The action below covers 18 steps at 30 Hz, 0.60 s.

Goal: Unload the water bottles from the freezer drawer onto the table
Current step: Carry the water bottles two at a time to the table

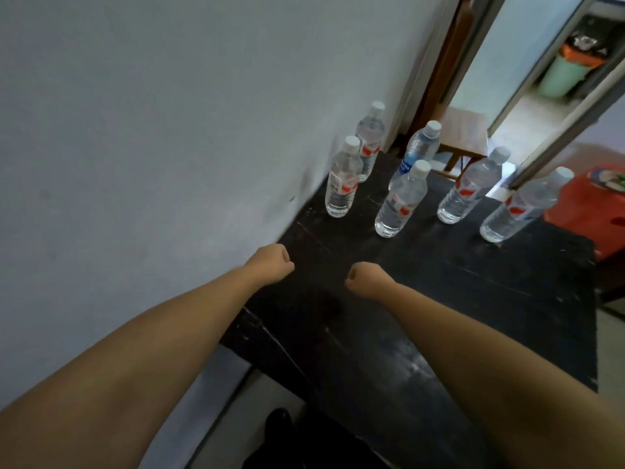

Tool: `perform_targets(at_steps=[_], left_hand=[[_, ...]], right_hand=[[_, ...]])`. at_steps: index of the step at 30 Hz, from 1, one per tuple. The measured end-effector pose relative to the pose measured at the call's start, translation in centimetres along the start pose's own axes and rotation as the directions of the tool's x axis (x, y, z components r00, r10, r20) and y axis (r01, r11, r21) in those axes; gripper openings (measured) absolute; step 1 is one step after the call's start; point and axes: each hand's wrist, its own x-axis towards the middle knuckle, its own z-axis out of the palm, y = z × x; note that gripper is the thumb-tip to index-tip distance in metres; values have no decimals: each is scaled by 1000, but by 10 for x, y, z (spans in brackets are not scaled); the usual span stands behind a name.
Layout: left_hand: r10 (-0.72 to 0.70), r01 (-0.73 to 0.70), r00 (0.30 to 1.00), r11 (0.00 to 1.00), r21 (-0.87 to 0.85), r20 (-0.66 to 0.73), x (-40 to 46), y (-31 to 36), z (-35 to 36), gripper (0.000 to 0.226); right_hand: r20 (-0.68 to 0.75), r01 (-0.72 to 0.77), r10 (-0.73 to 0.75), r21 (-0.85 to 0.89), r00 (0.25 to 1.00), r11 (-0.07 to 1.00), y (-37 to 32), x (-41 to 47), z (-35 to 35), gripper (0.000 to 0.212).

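Water bottles — six of them — stand upright on the dark tabletop (473, 299), all at its far end. Two sit near the wall (152, 130): the near wall bottle (341, 179) and, just behind it, the far wall bottle (369, 140). Toward the middle stand the blue-label bottle (417, 152) and, in front of it and overlapping it in view, the middle bottle (400, 201). To the right come the fifth bottle (471, 186) and the rightmost bottle (522, 206), close to the tabletop's right edge. All have white caps; five carry red-and-white labels.

Both bare forearms reach forward over the near half of the tabletop. The left hand (270, 262) is a closed fist with the fingers curled under, holding nothing. The right hand (367, 277) is the same — fingers tucked in, nothing in its grip. The two fists are near each other, well apart from the bottles.

Beyond the tabletop are a small wooden stool (465, 133), a red plastic stool (588, 208) at the right, and a pale green bin (563, 74) through the doorway.
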Motion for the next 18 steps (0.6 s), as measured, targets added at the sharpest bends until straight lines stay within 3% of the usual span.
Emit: perform_targets(at_steps=[4,8,11,15,18], left_hand=[[-28,29,999,999,-32,26,-45,-30,4,15],[-212,207,977,971,-121,-28,-104,-73,16,17],[-383,357,918,911,-207,-102,-157,-100,31,23],[-599,536,789,780,-325,-136,-244,-128,72,30],[-708,603,692,673,-428,-139,-298,-137,105,30]], right_hand=[[75,140,-129,-155,989,978,-31,-9,24,30],[184,325,-281,-289,942,901,-63,-21,53,25],[280,479,-399,-342,873,809,-86,-35,75,14],[399,676,-546,-413,737,611,-118,-72,115,20],[515,764,-565,-447,645,465,-134,-100,145,21]])
